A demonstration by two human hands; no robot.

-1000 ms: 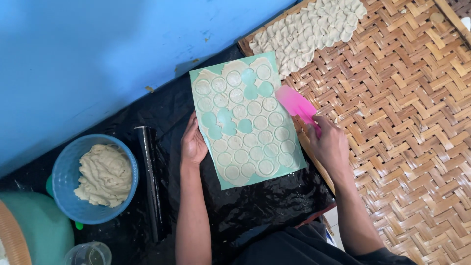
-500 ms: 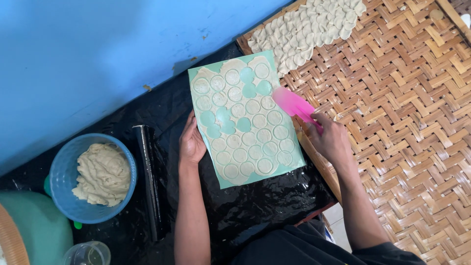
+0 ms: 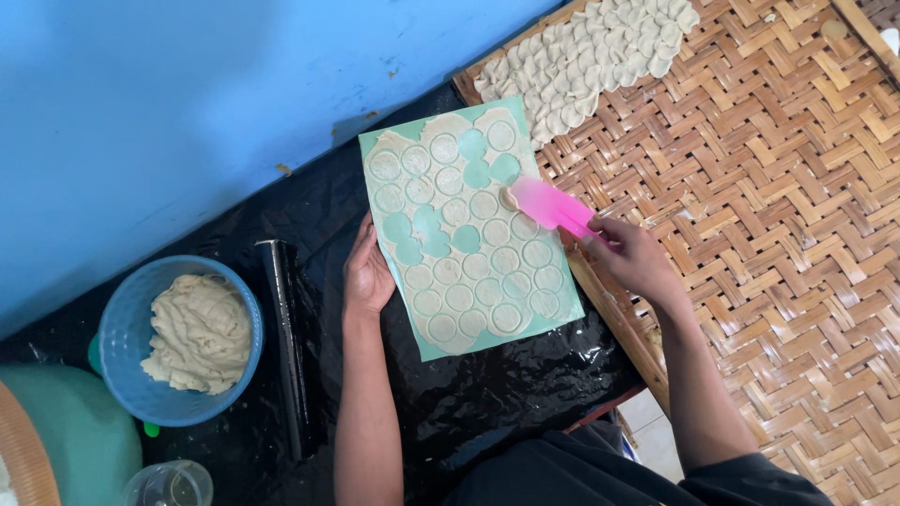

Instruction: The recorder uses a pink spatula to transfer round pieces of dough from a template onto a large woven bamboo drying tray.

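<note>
– Dozens of cut dough rounds (image 3: 484,204) sit on the green mat (image 3: 553,314); how will they handle?
– Soft and thin, I'd judge, easily torn. The pink scraper (image 3: 551,206), pinched in the right hand (image 3: 633,258) fingers, slides under one at the mat's 2 o'clock edge.
– And the left hand (image 3: 366,276)?
– Flat, fingers spread, pressing the mat's 9 o'clock edge.
– Containers?
– The blue bowl (image 3: 120,323) at 8 o'clock holds raw dough (image 3: 199,333).

Home food-making corner: woven bamboo tray (image 3: 778,234), dough bowl (image 3: 127,347), blue wall (image 3: 169,112).
</note>
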